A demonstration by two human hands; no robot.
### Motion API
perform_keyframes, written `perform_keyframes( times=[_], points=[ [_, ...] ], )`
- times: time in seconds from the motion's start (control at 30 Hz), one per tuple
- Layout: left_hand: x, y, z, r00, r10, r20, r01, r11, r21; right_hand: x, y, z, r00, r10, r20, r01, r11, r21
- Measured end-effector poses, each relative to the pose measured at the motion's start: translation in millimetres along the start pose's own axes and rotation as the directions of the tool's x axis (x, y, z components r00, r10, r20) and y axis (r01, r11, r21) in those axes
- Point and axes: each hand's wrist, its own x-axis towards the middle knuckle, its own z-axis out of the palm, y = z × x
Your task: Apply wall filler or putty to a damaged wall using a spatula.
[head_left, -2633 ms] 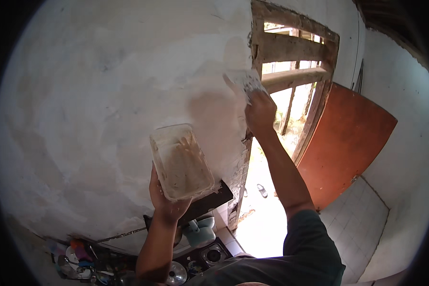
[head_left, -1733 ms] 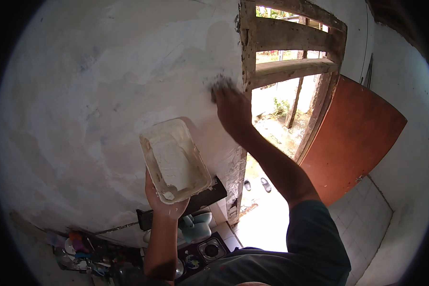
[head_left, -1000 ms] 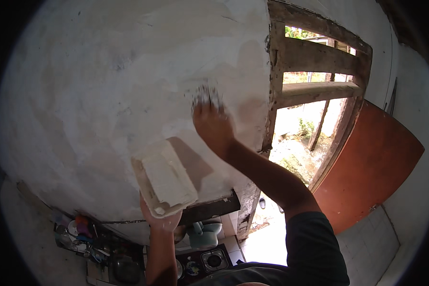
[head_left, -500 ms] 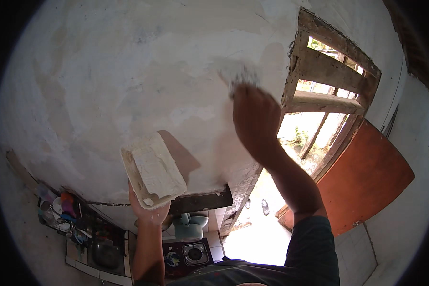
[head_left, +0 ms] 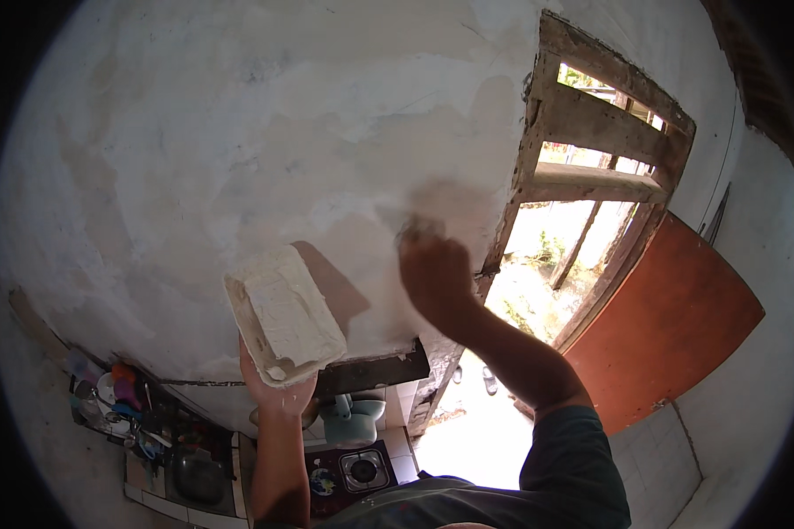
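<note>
My left hand (head_left: 278, 390) supports a cream rectangular tray (head_left: 333, 346) from below, thumb side along its edge. White wall putty (head_left: 288, 304) lies thick inside it, with a loose lump at the near end. My right hand (head_left: 437, 273) is closed around a putty knife (head_left: 419, 227), smeared by motion, its blade close to the wall. Whether the blade touches cannot be made out. The wall (head_left: 353, 159) in front is patchy, with grey-beige coats over white. A shadow of the tray falls on the wall beside it.
A wooden door frame with slats (head_left: 609, 123) and an orange-brown door panel (head_left: 670, 317) stand at right. Below are a gas stove (head_left: 362, 469), a light-green pot (head_left: 351, 428), a dark ledge (head_left: 375, 374), and a sink (head_left: 198, 476) with dishes (head_left: 115, 392) at left.
My right hand has swept down and slightly left along the wall with the putty knife. My left hand and the tray have stayed nearly in place. The view has shifted slightly.
</note>
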Motion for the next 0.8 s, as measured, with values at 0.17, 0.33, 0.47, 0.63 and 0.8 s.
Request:
perform_keyframes(
  times=[0.17, 0.33, 0.47, 0.63, 0.8],
  points=[
    [-1.2, -10.1, 16.4, 1.000, -0.024, 0.005, 0.024, 1.000, 0.013, 69.7, 54.5, -28.2, 0.934, 0.143, -0.326, -0.147, 0.989, 0.013],
    [-2.1, -5.7, 12.1, 0.999, -0.031, 0.014, 0.031, 0.999, 0.010, 21.6, 34.4, 59.7, 0.973, 0.088, -0.215, -0.121, 0.982, -0.145],
    [-4.6, -0.2, 1.7, 0.989, 0.007, -0.148, -0.014, 0.999, -0.047, -45.5, 0.9, 58.6, 0.979, 0.023, 0.202, -0.002, 0.995, -0.104],
    [2.9, -12.5, 17.6, 0.996, -0.075, 0.048, 0.076, 0.997, -0.023, -1.0, 45.9, -11.0, 0.989, 0.133, 0.063, -0.133, 0.991, -0.007],
    [-2.4, -14.8, 19.9, 0.998, -0.066, 0.001, 0.066, 0.998, -0.021, 86.6, 85.3, -40.7, 0.897, 0.004, -0.441, -0.067, 0.990, -0.127]
  ],
)
